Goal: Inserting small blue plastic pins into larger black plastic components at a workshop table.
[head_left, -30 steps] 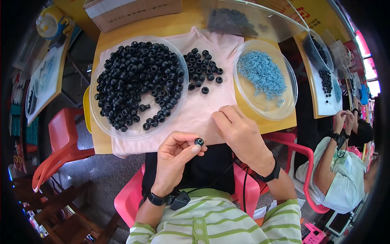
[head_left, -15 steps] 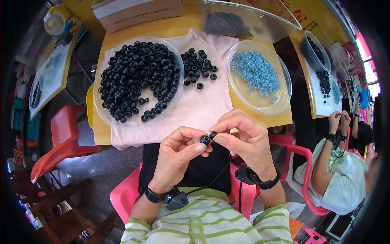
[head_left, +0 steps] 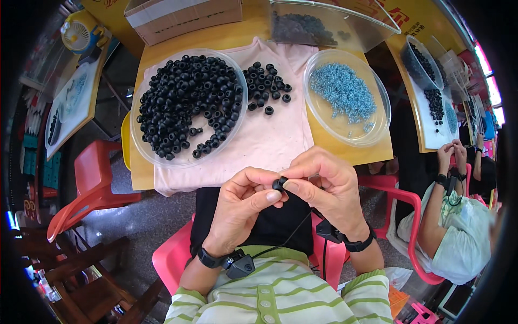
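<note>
My left hand pinches a round black bead-like piece with a hole, between thumb and fingertips. In my right hand, thumb and forefinger close on a smaller black piece that touches the first; the fingertips cover much of both. Beyond my hands, a clear round tub carries a heap of black bead-like pieces. More loose black pieces lie on the pink cloth. To their right, a clear round dish contains tiny glinting blue-grey pieces.
A cardboard box and a clear bin with dark pieces stand at the table's back. At the right, another person sits by a second table. A red chair stands at left. A thin cable hangs between my wrists.
The two black pieces, slightly apart before, are now brought together between my fingertips. The whole view has shifted a little.
</note>
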The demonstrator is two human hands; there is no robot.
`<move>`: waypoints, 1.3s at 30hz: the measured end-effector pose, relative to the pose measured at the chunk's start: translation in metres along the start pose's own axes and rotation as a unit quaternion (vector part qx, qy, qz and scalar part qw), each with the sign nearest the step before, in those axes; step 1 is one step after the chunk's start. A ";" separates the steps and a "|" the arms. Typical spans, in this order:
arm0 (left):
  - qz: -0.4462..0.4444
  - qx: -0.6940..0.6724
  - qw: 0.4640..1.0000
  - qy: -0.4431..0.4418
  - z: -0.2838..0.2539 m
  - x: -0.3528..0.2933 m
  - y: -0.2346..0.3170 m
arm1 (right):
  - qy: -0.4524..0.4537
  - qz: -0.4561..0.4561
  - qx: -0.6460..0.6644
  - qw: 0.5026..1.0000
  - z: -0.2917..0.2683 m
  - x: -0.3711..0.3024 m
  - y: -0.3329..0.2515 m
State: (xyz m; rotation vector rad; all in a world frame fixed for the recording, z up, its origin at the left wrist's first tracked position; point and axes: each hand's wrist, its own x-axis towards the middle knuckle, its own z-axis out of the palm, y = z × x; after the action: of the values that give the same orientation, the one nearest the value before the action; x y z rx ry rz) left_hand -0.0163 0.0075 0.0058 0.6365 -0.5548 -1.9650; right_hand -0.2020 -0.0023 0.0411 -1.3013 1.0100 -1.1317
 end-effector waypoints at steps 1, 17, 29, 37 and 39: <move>-0.006 -0.007 1.000 -0.003 0.000 0.000 0.000 | 0.002 -0.005 -0.009 1.000 0.000 0.000 0.000; -0.140 -0.164 0.975 -0.059 -0.015 0.003 0.001 | -0.027 -0.023 -0.054 0.998 -0.002 0.003 0.001; -0.169 -0.180 0.968 -0.047 0.000 0.003 0.009 | -0.001 -0.274 -0.318 0.908 0.004 0.007 -0.009; -0.119 -0.120 0.986 -0.008 0.002 0.001 0.022 | -0.030 -0.289 -0.316 0.903 0.009 0.020 -0.014; -0.050 -0.052 0.997 0.009 0.003 0.005 0.035 | -0.031 -0.257 -0.327 0.909 0.013 0.037 -0.028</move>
State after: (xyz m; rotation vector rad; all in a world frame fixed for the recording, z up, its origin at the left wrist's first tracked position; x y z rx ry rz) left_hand 0.0025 -0.0119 0.0290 0.6265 -0.4140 -2.0656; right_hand -0.1842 -0.0351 0.0718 -2.2289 1.0723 -1.1612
